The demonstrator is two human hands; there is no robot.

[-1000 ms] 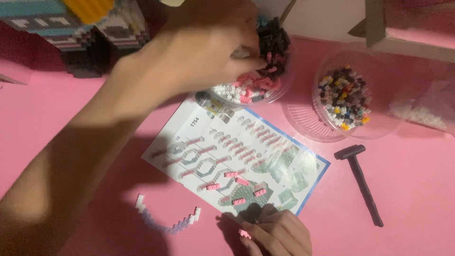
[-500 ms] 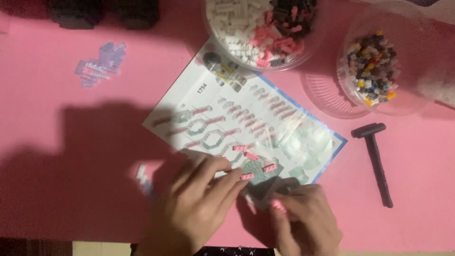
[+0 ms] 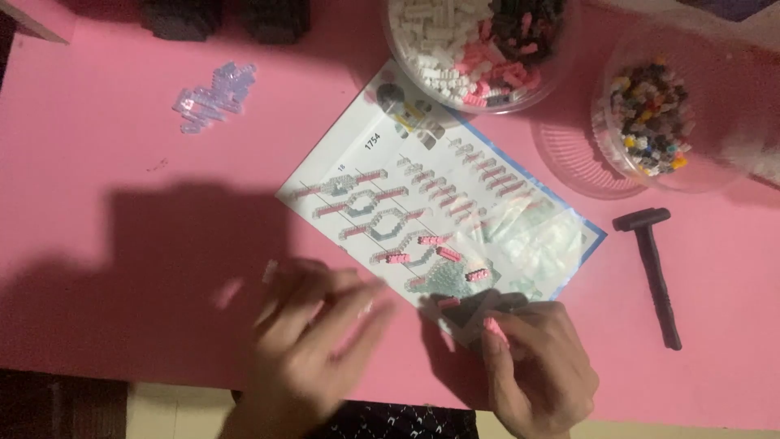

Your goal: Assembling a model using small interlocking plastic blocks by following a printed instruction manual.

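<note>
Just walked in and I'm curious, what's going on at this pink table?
A person is working with tiny building bricks over an instruction sheet. The right hand pinches a small pink piece at the sheet's lower edge; the left hand is blurred beside it. Two clear bowls of bricks sit above, a black tool to the right.

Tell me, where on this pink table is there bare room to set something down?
The widest free patch of the pink table lies left of the instruction sheet, below the clear brick cluster. A smaller one sits right of the black tool. It is crowded at top right, around the big brick bowl and bead tub, and near both hands.
</note>
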